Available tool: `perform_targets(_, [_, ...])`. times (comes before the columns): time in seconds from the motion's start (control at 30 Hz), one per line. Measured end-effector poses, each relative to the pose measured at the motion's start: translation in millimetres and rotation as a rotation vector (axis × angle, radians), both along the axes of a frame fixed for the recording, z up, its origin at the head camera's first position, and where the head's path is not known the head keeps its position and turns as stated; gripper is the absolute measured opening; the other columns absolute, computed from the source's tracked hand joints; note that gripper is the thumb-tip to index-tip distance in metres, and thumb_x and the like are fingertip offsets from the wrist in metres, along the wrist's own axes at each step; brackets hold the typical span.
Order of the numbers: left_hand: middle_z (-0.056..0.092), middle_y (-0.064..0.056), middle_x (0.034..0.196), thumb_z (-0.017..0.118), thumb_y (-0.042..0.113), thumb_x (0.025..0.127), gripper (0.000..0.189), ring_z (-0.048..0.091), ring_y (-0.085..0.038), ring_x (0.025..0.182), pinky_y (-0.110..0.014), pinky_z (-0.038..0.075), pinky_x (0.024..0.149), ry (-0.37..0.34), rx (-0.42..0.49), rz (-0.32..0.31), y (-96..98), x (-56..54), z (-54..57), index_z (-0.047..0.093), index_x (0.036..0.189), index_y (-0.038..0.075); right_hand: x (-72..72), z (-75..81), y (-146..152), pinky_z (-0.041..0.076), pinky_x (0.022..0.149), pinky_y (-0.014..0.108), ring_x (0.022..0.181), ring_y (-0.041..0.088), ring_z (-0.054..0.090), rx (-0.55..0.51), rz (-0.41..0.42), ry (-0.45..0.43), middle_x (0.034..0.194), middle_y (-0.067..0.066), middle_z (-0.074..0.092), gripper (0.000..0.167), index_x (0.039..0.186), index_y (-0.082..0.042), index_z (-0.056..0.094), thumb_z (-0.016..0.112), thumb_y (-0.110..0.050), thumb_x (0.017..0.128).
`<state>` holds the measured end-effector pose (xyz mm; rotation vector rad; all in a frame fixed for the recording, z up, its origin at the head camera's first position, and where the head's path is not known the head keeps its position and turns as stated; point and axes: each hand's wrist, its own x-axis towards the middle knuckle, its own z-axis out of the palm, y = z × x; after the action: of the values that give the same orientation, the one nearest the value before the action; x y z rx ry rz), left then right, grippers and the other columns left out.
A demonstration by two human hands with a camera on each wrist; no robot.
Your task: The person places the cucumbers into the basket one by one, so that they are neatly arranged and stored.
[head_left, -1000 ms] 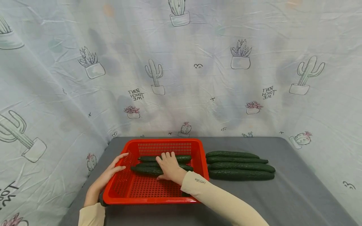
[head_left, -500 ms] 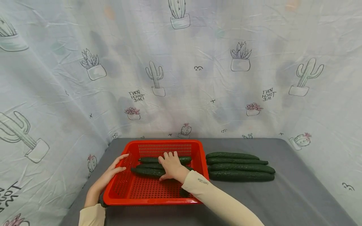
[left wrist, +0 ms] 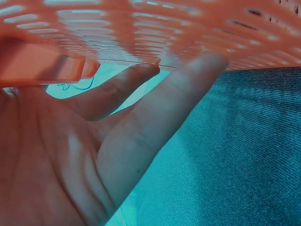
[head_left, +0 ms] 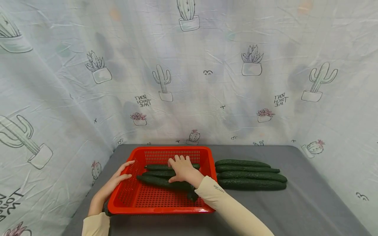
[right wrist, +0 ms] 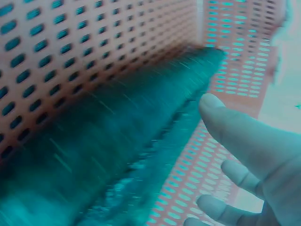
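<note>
Three dark green cucumbers lie roughly side by side in a red plastic basket [head_left: 124,203]. The front cucumber [head_left: 156,181] slants, its right end towards the basket's near side. Behind it are the middle cucumber [head_left: 156,173] and the back cucumber [head_left: 157,167]. Above their right halves my right hand [head_left: 183,170] hovers, fingers spread, holding nothing, and hides parts of them. In the right wrist view, a gap shows between the thumb [right wrist: 225,113] and the cucumbers. My left hand [head_left: 110,185] rests at the basket's left side, its extended fingers [left wrist: 183,89] against the perforated wall.
Right of the basket, several more cucumbers [head_left: 251,175] lie in a row on the grey tabletop [head_left: 307,203]. A pale curtain [head_left: 221,91] printed with potted cacti hangs behind and at both sides. A dark device [head_left: 193,196] sits at my right wrist.
My right hand has come up off the cucumbers and shifted right. The front cucumber's right end now lies nearer the basket's front. My left hand has stayed in place.
</note>
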<state>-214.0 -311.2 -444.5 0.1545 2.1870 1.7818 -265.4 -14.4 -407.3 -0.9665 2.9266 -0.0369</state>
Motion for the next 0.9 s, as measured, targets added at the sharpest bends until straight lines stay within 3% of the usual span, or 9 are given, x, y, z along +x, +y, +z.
perform_targets(0.27, [0.009, -0.012, 0.151, 0.04, 0.024, 0.099, 0.056, 0.038, -0.037, 0.122, -0.038, 0.045, 0.087, 0.031, -0.042, 0.006, -1.3, -1.3, -0.3, 0.013, 0.147, 0.024, 3.6, 21.9, 11.9, 0.034, 0.083, 0.041, 0.099, 0.023, 0.046, -0.096, 0.007, -0.019, 0.109, 0.002, 0.047, 0.047, 0.109, -0.024, 0.049, 0.068, -0.052, 0.077])
perform_targets(0.53, [0.012, -0.013, 0.15, 0.041, 0.024, 0.098, 0.056, 0.04, -0.036, 0.121, -0.037, 0.046, 0.086, 0.021, -0.041, 0.012, -0.2, -1.8, -0.1, 0.013, 0.147, 0.024, 12.1, 37.0, 32.9, 0.033, 0.094, 0.05, 0.107, 0.026, 0.046, -0.206, 0.0, -0.058, 0.112, 0.002, 0.049, 0.049, 0.115, -0.022, 0.051, 0.067, -0.05, 0.079])
perform_targets(0.9, [0.012, -0.014, 0.15, 0.04, 0.025, 0.099, 0.056, 0.041, -0.036, 0.121, -0.038, 0.046, 0.087, 0.006, -0.029, 0.007, -0.6, -0.8, -0.5, 0.012, 0.147, 0.024, 27.7, 49.8, 73.0, 0.034, 0.087, 0.044, 0.1, 0.023, 0.047, -0.335, 0.023, -0.064, 0.113, 0.002, 0.05, 0.048, 0.117, -0.021, 0.05, 0.064, -0.05, 0.081])
